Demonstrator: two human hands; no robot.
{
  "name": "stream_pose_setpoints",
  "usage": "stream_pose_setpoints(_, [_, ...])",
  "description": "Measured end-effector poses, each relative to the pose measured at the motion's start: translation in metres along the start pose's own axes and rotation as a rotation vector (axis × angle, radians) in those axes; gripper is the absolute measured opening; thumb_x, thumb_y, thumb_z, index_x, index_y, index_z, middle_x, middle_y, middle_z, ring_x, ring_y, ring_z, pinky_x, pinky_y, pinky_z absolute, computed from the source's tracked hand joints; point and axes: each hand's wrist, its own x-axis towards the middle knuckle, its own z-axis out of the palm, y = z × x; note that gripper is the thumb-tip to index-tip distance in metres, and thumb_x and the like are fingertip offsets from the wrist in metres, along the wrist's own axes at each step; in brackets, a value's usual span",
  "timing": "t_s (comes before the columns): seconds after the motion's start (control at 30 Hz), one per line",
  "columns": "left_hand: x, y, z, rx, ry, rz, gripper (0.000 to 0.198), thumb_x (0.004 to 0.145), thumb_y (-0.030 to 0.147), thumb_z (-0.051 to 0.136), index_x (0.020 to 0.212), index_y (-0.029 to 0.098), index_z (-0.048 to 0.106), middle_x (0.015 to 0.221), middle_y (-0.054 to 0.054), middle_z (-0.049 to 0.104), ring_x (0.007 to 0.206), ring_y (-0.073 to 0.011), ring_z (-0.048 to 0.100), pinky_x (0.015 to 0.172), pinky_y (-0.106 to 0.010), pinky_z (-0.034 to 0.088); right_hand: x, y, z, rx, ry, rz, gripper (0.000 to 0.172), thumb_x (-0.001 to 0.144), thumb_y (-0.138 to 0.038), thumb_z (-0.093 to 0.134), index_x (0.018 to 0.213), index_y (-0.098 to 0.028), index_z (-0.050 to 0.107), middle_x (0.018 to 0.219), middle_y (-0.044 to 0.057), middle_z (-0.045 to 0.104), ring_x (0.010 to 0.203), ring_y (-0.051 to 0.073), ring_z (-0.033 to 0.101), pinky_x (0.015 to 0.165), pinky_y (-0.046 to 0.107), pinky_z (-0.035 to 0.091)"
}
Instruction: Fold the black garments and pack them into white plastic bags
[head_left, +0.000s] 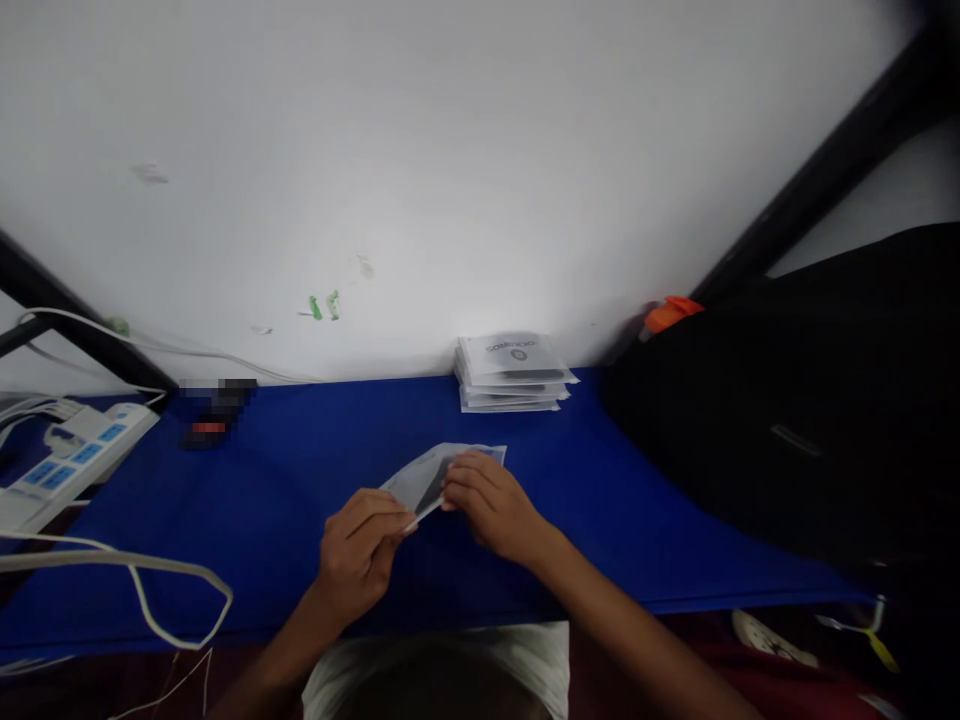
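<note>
Between my two hands is a flat, whitish translucent plastic pouch (429, 472) with a dark patch on it, tilted a little above the blue tabletop. My left hand (361, 550) pinches its near left corner, thumb below and fingers on top. At the pouch's right side, my right hand (487, 500) grips the edge with bent fingers. Part of the pouch is hidden behind the fingers. Farther back, close to the wall, lies a stack of similar pouches (517, 365) with dark printing and a round logo on the top one.
A white power strip (82, 460) with blue sockets and cables lies at the left. A loose white cable (180, 575) hangs over the front left. A large black bag (787, 400) and an orange item (673, 314) occupy the right. The blue table (300, 440) meets a white wall.
</note>
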Motion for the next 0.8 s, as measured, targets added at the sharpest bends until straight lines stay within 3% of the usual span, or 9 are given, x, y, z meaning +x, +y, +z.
stream_pose_setpoints(0.17, [0.001, 0.004, -0.02, 0.082, 0.117, -0.027, 0.015, 0.088, 0.01, 0.062, 0.093, 0.021, 0.07, 0.082, -0.002, 0.072, 0.079, -0.017, 0.069, 0.067, -0.03, 0.058, -0.028, 0.037, -0.018, -0.071, -0.069, 0.156, 0.017, 0.096, -0.014, 0.044, 0.105, -0.02, 0.058, 0.093, 0.006, 0.067, 0.092, 0.02, 0.063, 0.096, 0.049, 0.051])
stream_pose_setpoints(0.27, [0.0, 0.004, -0.026, 0.089, 0.163, -0.057, 0.014, 0.087, 0.01, 0.063, 0.092, 0.021, 0.069, 0.081, -0.002, 0.072, 0.08, -0.0181, 0.069, 0.067, -0.032, 0.058, -0.04, 0.047, -0.03, -0.076, -0.085, 0.26, 0.016, 0.096, -0.015, 0.046, 0.105, -0.02, 0.058, 0.091, 0.007, 0.066, 0.094, 0.023, 0.062, 0.094, 0.051, 0.051])
stream_pose_setpoints(0.4, [-0.005, 0.01, -0.02, -0.094, 0.142, -0.094, 0.011, 0.09, 0.012, 0.059, 0.091, 0.02, 0.066, 0.08, -0.003, 0.07, 0.083, -0.0202, 0.069, 0.068, -0.036, 0.059, -0.035, 0.033, -0.047, 0.001, -0.208, 0.359, 0.022, 0.096, -0.022, 0.051, 0.117, -0.019, 0.055, 0.104, 0.011, 0.067, 0.103, 0.024, 0.061, 0.092, 0.048, 0.052])
stream_pose_setpoints(0.5, [-0.01, 0.017, -0.01, -0.221, 0.074, -0.094, 0.012, 0.092, 0.013, 0.056, 0.094, 0.019, 0.065, 0.082, -0.004, 0.069, 0.088, -0.0213, 0.068, 0.071, -0.038, 0.059, -0.014, 0.012, -0.052, 0.086, -0.395, 0.359, 0.058, 0.089, -0.036, 0.063, 0.141, -0.019, 0.04, 0.132, 0.015, 0.058, 0.123, 0.027, 0.053, 0.101, 0.048, 0.046])
stream_pose_setpoints(0.57, [-0.012, 0.021, -0.005, -0.272, 0.032, -0.066, 0.014, 0.091, 0.01, 0.056, 0.097, 0.019, 0.065, 0.084, -0.005, 0.069, 0.091, -0.0219, 0.068, 0.073, -0.039, 0.059, 0.001, -0.001, -0.049, 0.16, -0.543, 0.308, 0.071, 0.084, -0.035, 0.068, 0.145, -0.019, 0.035, 0.138, 0.014, 0.055, 0.127, 0.027, 0.05, 0.106, 0.047, 0.042])
stream_pose_setpoints(0.7, [-0.012, 0.026, -0.003, -0.257, 0.021, -0.052, 0.02, 0.09, 0.006, 0.057, 0.102, 0.019, 0.065, 0.09, -0.006, 0.07, 0.093, -0.0217, 0.066, 0.075, -0.04, 0.058, 0.018, -0.013, -0.032, 0.244, -0.755, 0.301, 0.056, 0.077, -0.009, 0.059, 0.132, -0.017, 0.052, 0.122, 0.01, 0.066, 0.109, 0.022, 0.062, 0.095, 0.036, 0.048])
stream_pose_setpoints(0.8, [-0.013, 0.024, -0.01, -0.117, 0.068, -0.068, 0.02, 0.087, 0.006, 0.06, 0.101, 0.02, 0.065, 0.091, -0.005, 0.07, 0.093, -0.0213, 0.065, 0.077, -0.039, 0.057, 0.014, -0.008, -0.03, 0.226, -0.749, 0.327, 0.057, 0.07, 0.001, 0.05, 0.125, -0.015, 0.057, 0.108, 0.01, 0.07, 0.098, 0.021, 0.066, 0.084, 0.032, 0.051])
